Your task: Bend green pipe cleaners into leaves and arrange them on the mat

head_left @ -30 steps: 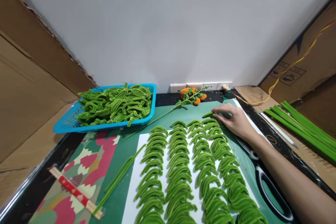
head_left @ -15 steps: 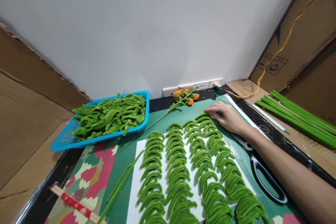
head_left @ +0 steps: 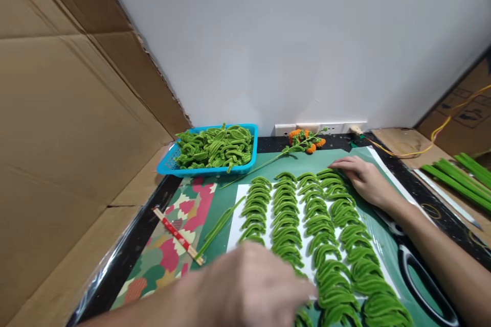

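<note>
Curved, fuzzy green pipe-cleaner pieces (head_left: 287, 219) lie overlapping in several columns on a white sheet (head_left: 236, 235) over a green mat. My right hand (head_left: 362, 179) rests at the far end of the rightmost column, fingers stretched out, fingertips touching the top piece. My left hand (head_left: 253, 286) is over the near part of the left columns; motion smears its fingers, so I cannot see whether it holds anything. It hides the pieces beneath. Black-handled scissors (head_left: 425, 286) lie beside my right forearm, which partly covers them.
A blue basket (head_left: 163, 166) heaped with green pieces stands at the back left. Also here are an orange flower stem (head_left: 284, 152), red-wrapped chopsticks (head_left: 176, 235), loose green stems (head_left: 220, 227) and a bundle of green stems (head_left: 460, 179). Cardboard (head_left: 76, 112) walls the left side.
My left hand has come into view at the bottom. The view has turned left, shifting everything rightward in the picture. My right hand stays at the far end of the rightmost column.
</note>
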Action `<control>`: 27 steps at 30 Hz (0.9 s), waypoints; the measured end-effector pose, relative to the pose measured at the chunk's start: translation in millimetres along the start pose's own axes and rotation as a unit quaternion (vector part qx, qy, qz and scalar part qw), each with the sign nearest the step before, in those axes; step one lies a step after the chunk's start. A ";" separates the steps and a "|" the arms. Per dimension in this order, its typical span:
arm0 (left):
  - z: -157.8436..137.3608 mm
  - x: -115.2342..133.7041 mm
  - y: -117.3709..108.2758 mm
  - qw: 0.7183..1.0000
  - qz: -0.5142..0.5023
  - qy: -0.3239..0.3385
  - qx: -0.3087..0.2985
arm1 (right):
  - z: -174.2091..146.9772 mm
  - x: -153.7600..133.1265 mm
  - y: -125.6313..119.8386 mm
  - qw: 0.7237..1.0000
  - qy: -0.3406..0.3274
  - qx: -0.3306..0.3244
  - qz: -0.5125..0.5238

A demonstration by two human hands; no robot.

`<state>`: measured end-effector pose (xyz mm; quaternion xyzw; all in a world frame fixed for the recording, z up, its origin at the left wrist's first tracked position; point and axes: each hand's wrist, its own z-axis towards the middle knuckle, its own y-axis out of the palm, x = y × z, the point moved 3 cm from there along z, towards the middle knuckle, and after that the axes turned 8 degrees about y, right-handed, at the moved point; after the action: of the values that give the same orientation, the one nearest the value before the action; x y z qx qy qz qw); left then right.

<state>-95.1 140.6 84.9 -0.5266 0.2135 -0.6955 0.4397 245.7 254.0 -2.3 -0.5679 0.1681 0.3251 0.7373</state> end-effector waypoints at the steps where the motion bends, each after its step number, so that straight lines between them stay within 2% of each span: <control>1: 2.8 -13.2 -19.5 0.997 0.040 -0.053 0.025 | 0.6 0.1 0.8 1.000 0.000 -0.001 0.002; 3: 6.0 -36.2 -58.6 0.978 0.116 -0.162 0.062 | 1.8 -0.1 1.9 1.000 0.002 0.000 0.008; 4: 6.5 -44.7 -75.2 0.967 0.143 -0.201 0.057 | 2.4 -0.3 2.2 1.000 0.002 0.001 0.011; 6: 4.8 -57.2 -99.0 0.946 0.188 -0.265 -0.001 | 3.3 -0.8 2.8 1.000 -0.002 -0.002 0.015; 8: 0.0 -64.9 -109.9 0.926 0.215 -0.301 -0.077 | 4.1 -1.4 3.3 1.000 -0.007 -0.005 0.017; 10: -5.5 -70.1 -110.7 0.922 0.217 -0.301 -0.108 | 4.9 -2.1 4.1 1.000 -0.011 -0.005 0.015; 11: -8.0 -72.2 -109.0 0.928 0.214 -0.289 -0.096 | 5.3 -2.7 4.6 1.000 -0.012 -0.003 0.012; 14: -15.2 -77.0 -101.0 0.948 0.244 -0.206 0.006 | 6.9 -5.1 6.3 1.000 -0.012 0.006 0.003; 16: -22.0 -81.3 -92.7 0.948 0.273 -0.163 0.019 | 8.3 -7.1 7.3 1.000 -0.013 0.008 0.001; 17: -26.1 -84.2 -89.3 0.945 0.282 -0.164 0.016 | 8.9 -7.8 7.6 1.000 -0.014 0.008 -0.001; 22: -45.2 -93.1 -87.9 0.916 0.267 -0.292 0.064 | 8.4 -7.0 6.1 0.999 -0.021 0.011 -0.035; 24: -47.0 -91.4 -89.6 0.910 0.261 -0.319 0.040 | 6.6 -4.7 4.4 0.998 -0.018 0.011 -0.053; 27: -47.9 -86.9 -94.6 0.900 0.258 -0.351 -0.028 | 4.2 -0.6 1.9 0.997 -0.016 0.007 -0.079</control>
<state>-170.6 254.8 92.5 -0.6751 0.1926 -0.3212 0.6356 243.5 258.1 -2.0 -0.5694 0.1132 0.2732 0.7670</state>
